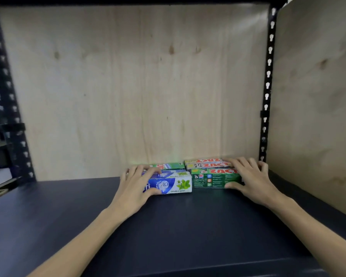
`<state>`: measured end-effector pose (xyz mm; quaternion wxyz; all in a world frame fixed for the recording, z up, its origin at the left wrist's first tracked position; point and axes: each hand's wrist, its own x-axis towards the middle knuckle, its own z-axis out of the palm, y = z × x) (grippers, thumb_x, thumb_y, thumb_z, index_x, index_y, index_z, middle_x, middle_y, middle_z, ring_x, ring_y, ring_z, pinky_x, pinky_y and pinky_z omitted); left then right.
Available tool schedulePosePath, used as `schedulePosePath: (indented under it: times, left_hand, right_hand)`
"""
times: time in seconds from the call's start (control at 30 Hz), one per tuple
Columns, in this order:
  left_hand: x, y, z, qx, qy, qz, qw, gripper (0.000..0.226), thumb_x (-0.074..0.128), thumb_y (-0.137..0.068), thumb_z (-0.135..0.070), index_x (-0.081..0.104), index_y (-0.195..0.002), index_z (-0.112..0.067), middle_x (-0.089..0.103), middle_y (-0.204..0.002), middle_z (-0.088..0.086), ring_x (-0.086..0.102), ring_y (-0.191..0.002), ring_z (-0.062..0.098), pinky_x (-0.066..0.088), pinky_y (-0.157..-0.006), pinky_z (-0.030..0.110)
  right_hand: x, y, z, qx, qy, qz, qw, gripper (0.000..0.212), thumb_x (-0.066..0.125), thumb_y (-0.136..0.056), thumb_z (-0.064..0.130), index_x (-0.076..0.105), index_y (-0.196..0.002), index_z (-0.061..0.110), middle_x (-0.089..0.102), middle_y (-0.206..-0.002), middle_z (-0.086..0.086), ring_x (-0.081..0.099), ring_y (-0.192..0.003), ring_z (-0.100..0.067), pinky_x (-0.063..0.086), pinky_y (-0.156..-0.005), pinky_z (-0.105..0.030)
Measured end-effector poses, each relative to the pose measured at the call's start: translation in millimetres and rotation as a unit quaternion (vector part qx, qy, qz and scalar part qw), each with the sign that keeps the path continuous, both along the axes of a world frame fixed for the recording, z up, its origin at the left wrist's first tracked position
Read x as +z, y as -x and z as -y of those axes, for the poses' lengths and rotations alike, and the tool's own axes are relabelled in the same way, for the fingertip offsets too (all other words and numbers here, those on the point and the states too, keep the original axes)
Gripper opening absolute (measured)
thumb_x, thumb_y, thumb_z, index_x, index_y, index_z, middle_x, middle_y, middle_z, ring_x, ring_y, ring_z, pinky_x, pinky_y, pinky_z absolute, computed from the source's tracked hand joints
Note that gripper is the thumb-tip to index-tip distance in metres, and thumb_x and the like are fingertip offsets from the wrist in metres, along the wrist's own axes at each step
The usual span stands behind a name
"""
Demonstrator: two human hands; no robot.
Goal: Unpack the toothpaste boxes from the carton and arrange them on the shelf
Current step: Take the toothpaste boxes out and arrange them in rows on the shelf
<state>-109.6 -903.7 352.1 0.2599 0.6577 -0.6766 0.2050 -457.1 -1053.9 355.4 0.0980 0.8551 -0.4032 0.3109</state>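
Observation:
Several toothpaste boxes lie in a cluster at the back of the dark shelf board. My left hand grips the left end of a blue and white mint box, thumb in front and fingers on top. A green box lies behind it. My right hand clasps the right end of a green Zact box, which sits in front of a stack of pale Zact boxes. The two front boxes touch end to end. No carton is in view.
A plywood panel closes the back of the shelf and another closes the right side. Black slotted uprights stand at the left and at the back right corner. The shelf's front edge runs along the bottom of the view.

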Motion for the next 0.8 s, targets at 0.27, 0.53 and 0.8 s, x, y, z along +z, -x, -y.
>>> schedulePosePath:
  times: [0.27,0.53,0.8]
  left_hand:
    - [-2,-3,4,0.002,-0.002,-0.019,1.0,0.058,0.049,-0.084,-0.071,0.041,-0.135,-0.044,0.044,-0.132,-0.02,0.038,-0.128,0.007,0.023,-0.109,0.03]
    - [3,13,-15,0.01,0.011,-0.062,0.998,0.068,0.064,-0.08,-0.064,0.045,-0.138,-0.033,0.048,-0.132,-0.019,0.04,-0.127,0.007,0.024,-0.112,0.027]
    - [3,38,-63,-0.022,0.041,-0.083,0.995,0.077,0.064,-0.083,-0.063,0.036,-0.146,-0.027,0.04,-0.143,-0.015,0.032,-0.136,0.009,0.021,-0.115,0.026]
  right_hand:
    - [-7,-8,8,-0.022,0.013,0.006,1.0,0.074,0.058,-0.091,0.06,0.022,-0.154,0.042,0.042,-0.14,0.012,0.035,-0.125,-0.014,0.017,-0.104,-0.041]
    - [-6,-15,-27,-0.009,0.036,0.029,0.999,0.073,0.05,-0.092,0.066,0.028,-0.154,0.035,0.041,-0.147,0.01,0.033,-0.133,-0.015,0.016,-0.108,-0.039]
    - [-8,-17,-98,0.014,0.015,0.083,0.996,0.073,0.051,-0.09,0.07,0.038,-0.149,0.029,0.048,-0.137,0.009,0.038,-0.123,-0.017,0.024,-0.096,-0.034]
